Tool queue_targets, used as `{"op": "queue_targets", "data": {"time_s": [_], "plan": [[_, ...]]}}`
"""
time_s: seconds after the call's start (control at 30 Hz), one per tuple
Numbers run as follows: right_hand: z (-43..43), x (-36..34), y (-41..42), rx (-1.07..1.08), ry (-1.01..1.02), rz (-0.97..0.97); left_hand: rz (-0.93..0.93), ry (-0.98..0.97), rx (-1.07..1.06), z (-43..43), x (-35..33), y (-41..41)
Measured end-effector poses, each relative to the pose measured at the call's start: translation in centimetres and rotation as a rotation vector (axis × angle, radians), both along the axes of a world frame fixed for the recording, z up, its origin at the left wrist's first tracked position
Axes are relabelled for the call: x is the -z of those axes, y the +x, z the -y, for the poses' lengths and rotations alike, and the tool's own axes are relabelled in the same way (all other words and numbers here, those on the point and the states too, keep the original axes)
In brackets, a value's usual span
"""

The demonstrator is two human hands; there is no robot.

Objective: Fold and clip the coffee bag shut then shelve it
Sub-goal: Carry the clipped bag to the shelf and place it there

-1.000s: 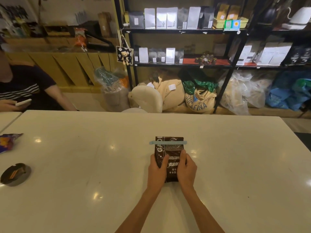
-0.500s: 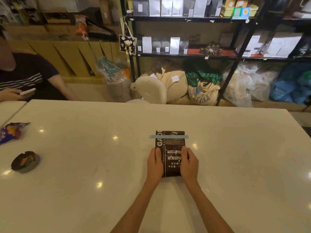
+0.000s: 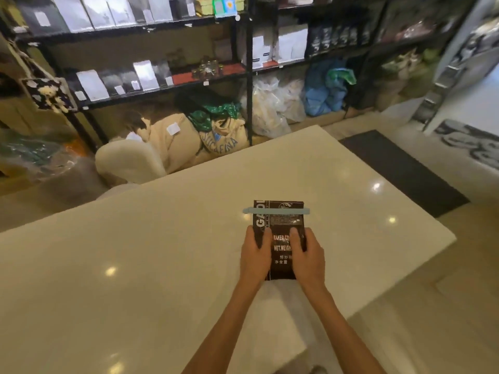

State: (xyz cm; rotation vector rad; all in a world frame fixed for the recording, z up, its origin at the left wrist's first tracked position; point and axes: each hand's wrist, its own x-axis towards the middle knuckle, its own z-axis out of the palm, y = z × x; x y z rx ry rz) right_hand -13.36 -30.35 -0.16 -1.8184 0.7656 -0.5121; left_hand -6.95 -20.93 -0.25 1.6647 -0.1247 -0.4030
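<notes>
So we've got the coffee bag gripped by both sides, left hand and right hand clamped on it. Blue clip sits across its folded top, shelves beyond the table

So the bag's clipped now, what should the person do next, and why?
Probably lift the coffee bag and carry it toward the black shelves. The pale blue clip already spans its folded top, and both hands, left and right, grip its sides, so only shelving seems left.

dark brown coffee bag with white print, top folded over, light blue clip clamped across the fold, above white table
</notes>
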Motion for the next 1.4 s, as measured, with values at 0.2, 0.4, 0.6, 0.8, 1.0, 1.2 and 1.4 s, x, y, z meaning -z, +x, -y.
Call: {"op": "queue_targets", "data": {"time_s": [0.2,0.4,0.6,0.8,1.0,1.2,1.4], "plan": [[14.9,-1.0,-9.6,0.173,0.358,0.062,-0.106,-0.066,0.268,16.1,-1.0,-7.8],[29.0,-0.8,-21.0,0.558,0.262,0.183,-0.022,-0.087,0.542,32.5,-1.5,-17.7],[40.2,-1.5,-28.0,0.762,0.187,0.226,0.041,-0.096,0.735,45.9,-2.4,-23.5],[51.4,-1.4,-29.8,0.868,0.150,0.231,0.032,-0.082,0.824,58.5,-1.3,-24.7],[65.5,-1.6,-27.1,0.876,0.118,0.194,0.005,-0.103,0.824,72.7,-1.2,-22.0],[79.7,-4.6,-21.2,0.785,0.027,0.193,0.006,-0.132,0.759,86.8,-3.3,-15.9],[89.3,-4.8,-11.3,0.591,0.121,0.161,-0.025,-0.153,0.581,93.9,-3.9,-6.7]]}}
